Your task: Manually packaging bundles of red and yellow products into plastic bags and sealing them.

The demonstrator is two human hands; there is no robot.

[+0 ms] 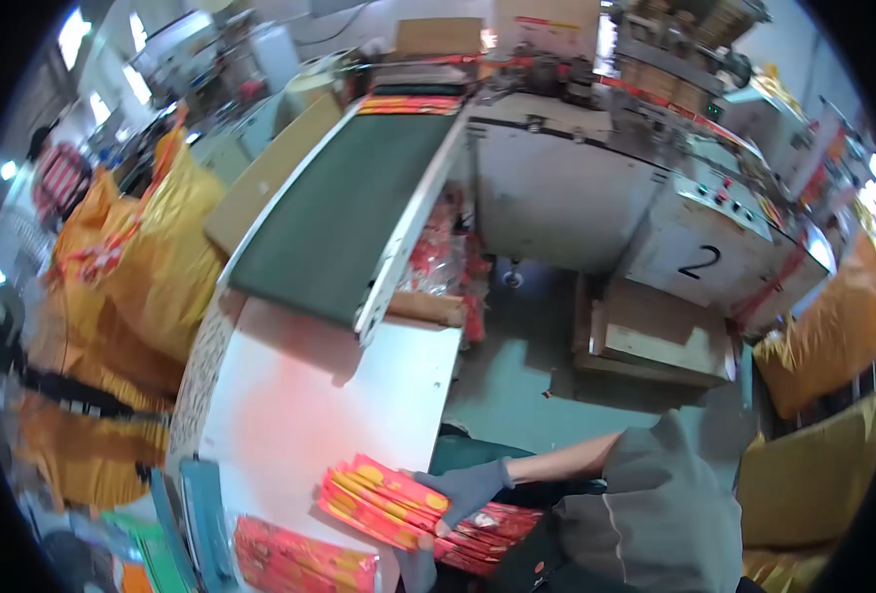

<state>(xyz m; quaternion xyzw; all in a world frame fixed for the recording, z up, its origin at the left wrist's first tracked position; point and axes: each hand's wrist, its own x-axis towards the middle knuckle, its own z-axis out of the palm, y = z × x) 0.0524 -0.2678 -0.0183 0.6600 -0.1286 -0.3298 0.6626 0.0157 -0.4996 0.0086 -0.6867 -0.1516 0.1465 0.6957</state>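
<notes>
A fanned stack of flat red-and-yellow printed packets (pixel 384 499) is held above the near end of the white table. My right hand (pixel 466 490), in a grey glove with bare fingertips, grips the stack's right end. My left hand (pixel 418 565), also grey-gloved, is closed at the stack's lower edge, mostly hidden beneath it. More red packets (pixel 482 544) lie by my lap, just right of the hands. A clear bag of similar red packets (pixel 302 558) rests on the table to the left.
A dark green conveyor belt (pixel 344 203) slopes down to the white table (pixel 260 395), with packets (pixel 408 105) at its far end. Yellow sacks (pixel 166 257) stand left. A machine cabinet (pixel 567 193) and cardboard box (pixel 660 331) are on the right.
</notes>
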